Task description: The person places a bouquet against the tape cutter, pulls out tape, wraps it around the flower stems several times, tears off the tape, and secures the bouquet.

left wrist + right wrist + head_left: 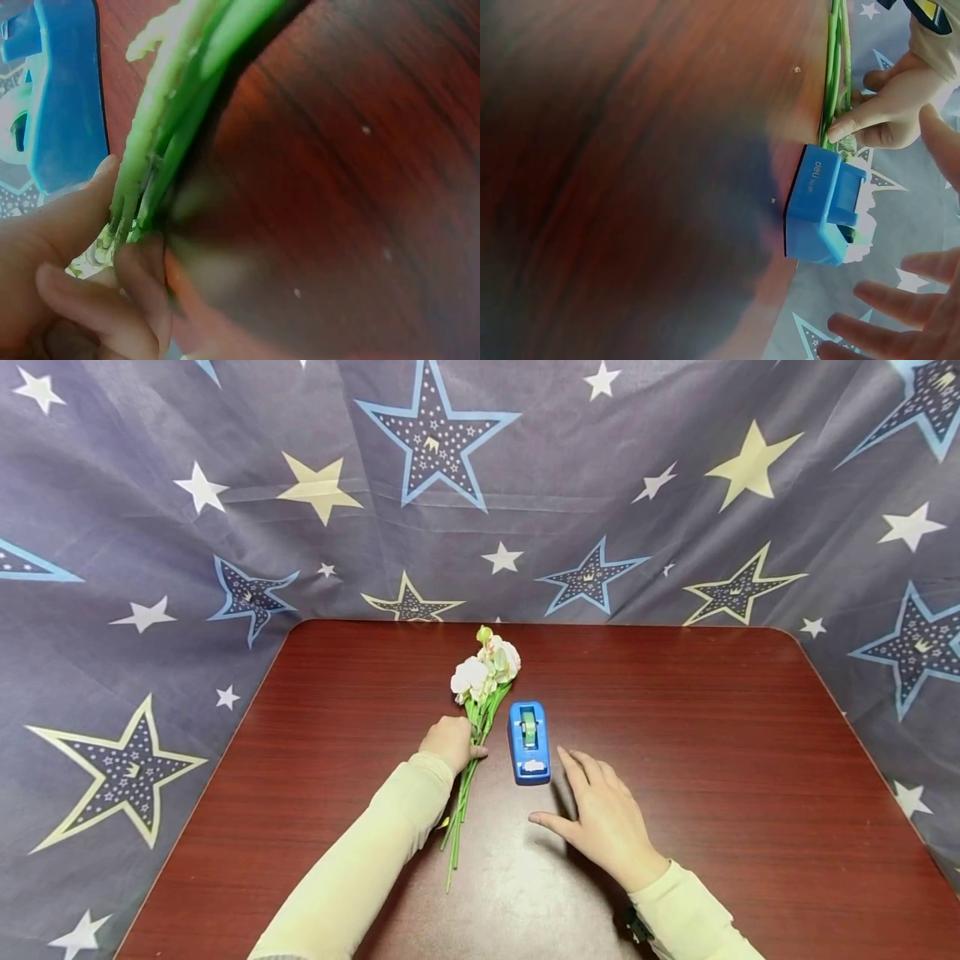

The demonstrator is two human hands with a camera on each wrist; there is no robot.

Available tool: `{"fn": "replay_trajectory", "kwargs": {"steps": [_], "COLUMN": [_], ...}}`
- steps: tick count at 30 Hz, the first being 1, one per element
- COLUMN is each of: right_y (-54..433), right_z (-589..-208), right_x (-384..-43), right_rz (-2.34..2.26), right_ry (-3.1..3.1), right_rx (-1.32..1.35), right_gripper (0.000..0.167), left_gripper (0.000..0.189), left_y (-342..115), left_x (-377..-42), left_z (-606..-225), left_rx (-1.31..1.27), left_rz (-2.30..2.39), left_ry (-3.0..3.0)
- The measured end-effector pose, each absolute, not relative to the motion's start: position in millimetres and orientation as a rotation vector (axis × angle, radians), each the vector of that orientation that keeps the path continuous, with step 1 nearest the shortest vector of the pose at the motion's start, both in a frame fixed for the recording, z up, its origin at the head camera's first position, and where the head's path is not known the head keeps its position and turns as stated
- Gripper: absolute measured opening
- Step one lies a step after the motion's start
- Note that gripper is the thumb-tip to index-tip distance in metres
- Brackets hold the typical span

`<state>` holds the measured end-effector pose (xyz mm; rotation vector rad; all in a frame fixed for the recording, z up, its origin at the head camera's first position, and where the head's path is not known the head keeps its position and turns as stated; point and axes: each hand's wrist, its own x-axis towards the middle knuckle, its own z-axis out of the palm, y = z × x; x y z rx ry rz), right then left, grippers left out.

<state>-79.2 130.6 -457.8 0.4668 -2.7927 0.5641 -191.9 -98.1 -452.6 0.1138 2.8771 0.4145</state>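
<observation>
A bunch of artificial-looking white flowers [487, 670] with long green stems [461, 814] lies near the middle of the table, blossoms toward the far edge. My left hand [450, 742] grips the stems just below the blossoms; in the left wrist view its thumb and fingers close around the green stems [176, 97]. Just right of the bunch stands a blue tape dispenser [529, 752] with a roll of greenish tape. My right hand [606, 820], fingers spread, is beside the dispenser's near right corner, apart from it. The right wrist view shows the dispenser's side [810, 202] with lettering.
Both hands work over a dark red wooden table [712, 735] with rounded far corners. A grey curtain with stars [630, 460] hangs behind and around it. A small yellow bit [443, 822] shows beside the stems near the left sleeve.
</observation>
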Motion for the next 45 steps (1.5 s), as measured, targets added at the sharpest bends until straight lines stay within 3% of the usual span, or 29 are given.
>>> {"fn": "replay_trajectory", "kwargs": {"steps": [12,30,45], "right_y": [128,123,120], "right_z": [-462,-464,-472], "right_x": [-78,-78,-81], "right_rz": [0.598,0.857,1.022], "right_ry": [-2.843,-2.963,-2.984], "right_rx": [0.448,0.367,0.331], "right_gripper": [0.094,0.073,0.071], "left_gripper": [0.028,0.016,0.032], "left_y": [-98,-103,-107], "left_x": [-196,-198,-185], "left_z": [-461,-465,-464], "left_rx": [0.095,-0.066,-0.217], "left_rz": [0.497,0.724,1.117], "left_ry": [2.821,2.697,2.479]}}
